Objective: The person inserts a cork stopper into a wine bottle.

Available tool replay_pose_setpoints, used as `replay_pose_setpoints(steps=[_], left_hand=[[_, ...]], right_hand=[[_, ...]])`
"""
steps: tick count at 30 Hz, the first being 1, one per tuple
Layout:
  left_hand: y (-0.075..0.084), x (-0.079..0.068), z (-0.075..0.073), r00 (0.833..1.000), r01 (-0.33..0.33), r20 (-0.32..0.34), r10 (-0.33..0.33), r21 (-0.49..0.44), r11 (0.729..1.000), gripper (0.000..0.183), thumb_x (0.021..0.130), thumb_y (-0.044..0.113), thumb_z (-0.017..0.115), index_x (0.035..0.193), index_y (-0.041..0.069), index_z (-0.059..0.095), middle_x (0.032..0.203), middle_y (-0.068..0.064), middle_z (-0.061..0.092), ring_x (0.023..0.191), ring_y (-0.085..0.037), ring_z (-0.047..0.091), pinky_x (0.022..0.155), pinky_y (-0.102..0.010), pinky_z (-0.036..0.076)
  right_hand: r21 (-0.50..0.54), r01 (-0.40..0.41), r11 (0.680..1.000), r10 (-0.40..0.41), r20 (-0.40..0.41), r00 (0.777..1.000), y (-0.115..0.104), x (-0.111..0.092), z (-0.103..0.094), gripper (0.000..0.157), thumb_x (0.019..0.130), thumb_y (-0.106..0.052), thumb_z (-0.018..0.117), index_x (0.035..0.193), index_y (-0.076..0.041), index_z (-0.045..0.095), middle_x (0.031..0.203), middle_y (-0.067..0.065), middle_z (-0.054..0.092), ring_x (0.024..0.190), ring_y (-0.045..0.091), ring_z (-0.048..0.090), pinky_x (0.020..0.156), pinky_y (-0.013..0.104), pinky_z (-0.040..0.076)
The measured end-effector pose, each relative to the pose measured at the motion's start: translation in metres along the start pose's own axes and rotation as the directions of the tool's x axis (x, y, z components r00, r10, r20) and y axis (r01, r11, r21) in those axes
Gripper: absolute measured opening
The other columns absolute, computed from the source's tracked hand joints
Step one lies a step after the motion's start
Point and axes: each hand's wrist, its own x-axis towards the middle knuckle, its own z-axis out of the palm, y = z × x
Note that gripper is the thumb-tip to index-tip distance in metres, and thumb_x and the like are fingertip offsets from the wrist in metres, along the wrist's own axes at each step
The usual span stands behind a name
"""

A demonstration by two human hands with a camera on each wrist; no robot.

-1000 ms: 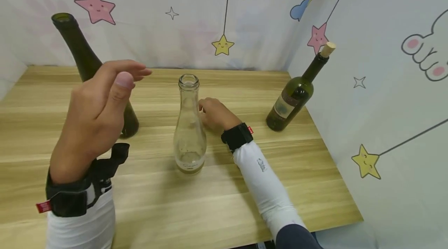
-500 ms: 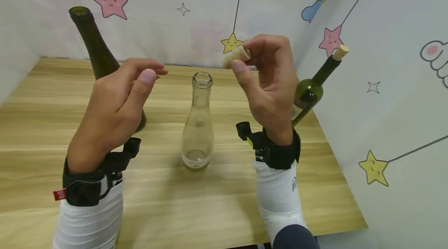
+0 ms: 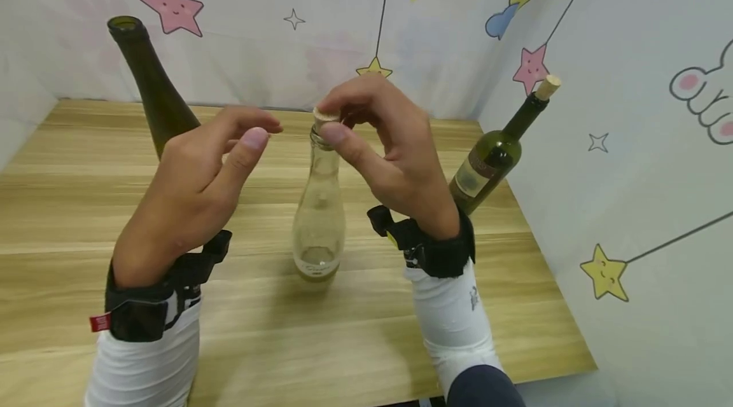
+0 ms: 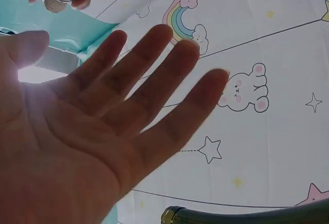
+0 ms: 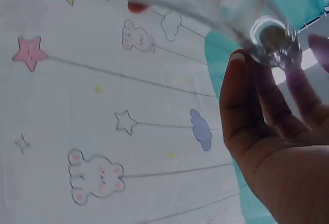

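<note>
A clear glass bottle stands upright on the wooden table, between my two hands. My right hand pinches a cork between thumb and fingers, right at the bottle's mouth. Seen from the right wrist, the cork shows through the glass neck. My left hand hangs in the air left of the clear bottle, holding nothing; its fingers are spread in the left wrist view. Behind that hand rises a tall dark green bottle with an uncorked mouth, its lower part hidden.
On the right stands a green wine bottle with a label and a cork in its neck, its base behind my right wrist. The wooden table meets a patterned cloth wall at the back and right.
My right hand came up from the table behind the clear bottle with the cork, then moved left and down to the bottle's mouth. My left hand shifted slightly right.
</note>
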Motion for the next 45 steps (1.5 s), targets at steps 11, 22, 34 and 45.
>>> replay_pose_setpoints(steps=[11,22,34,45], left_hand=[[-0.007,0.009,0.029,0.879,0.08,0.468,-0.095,0.051,0.995,0.067,0.09,0.048,0.069,0.137,0.007,0.045,0.125,-0.012,0.066,0.111,-0.029,0.066,0.091,-0.054,0.057],[-0.01,0.012,0.033,0.819,0.07,0.566,-0.096,0.067,0.995,0.048,0.097,0.048,0.059,0.122,0.007,0.064,0.117,-0.009,0.072,0.111,-0.029,0.067,0.092,-0.052,0.055],[-0.011,0.003,0.022,0.806,0.176,0.552,-0.214,0.122,0.977,0.083,0.091,0.061,0.057,0.154,0.013,0.032,0.154,-0.012,0.042,0.132,-0.039,0.051,0.107,-0.065,0.04],[-0.038,-0.002,-0.026,0.897,0.25,0.324,-0.3,0.187,0.95,0.061,0.1,0.045,0.054,0.153,0.02,0.035,0.147,-0.024,0.049,0.121,-0.055,0.053,0.093,-0.076,0.04]], right_hand=[[0.576,-0.452,0.681,0.382,0.247,0.89,0.014,-0.002,0.02,0.042,0.102,-0.015,0.018,0.091,-0.003,0.057,0.071,0.006,0.062,0.069,0.025,0.062,0.065,0.032,0.052],[0.66,-0.413,0.627,0.373,0.21,0.904,0.018,0.003,0.032,0.041,0.096,-0.015,0.019,0.074,-0.006,0.052,0.056,0.001,0.05,0.048,0.017,0.045,0.042,0.029,0.037],[0.295,-0.359,0.885,0.354,0.072,0.933,0.011,-0.04,0.002,0.017,0.097,0.022,0.043,0.112,0.019,0.049,0.094,0.023,0.063,0.09,0.021,0.068,0.089,0.039,0.058],[0.104,-0.381,0.919,0.377,-0.522,0.765,-0.022,-0.077,-0.105,0.01,0.102,0.0,0.052,0.104,0.005,0.061,0.087,0.019,0.071,0.082,0.031,0.073,0.087,0.037,0.059]])
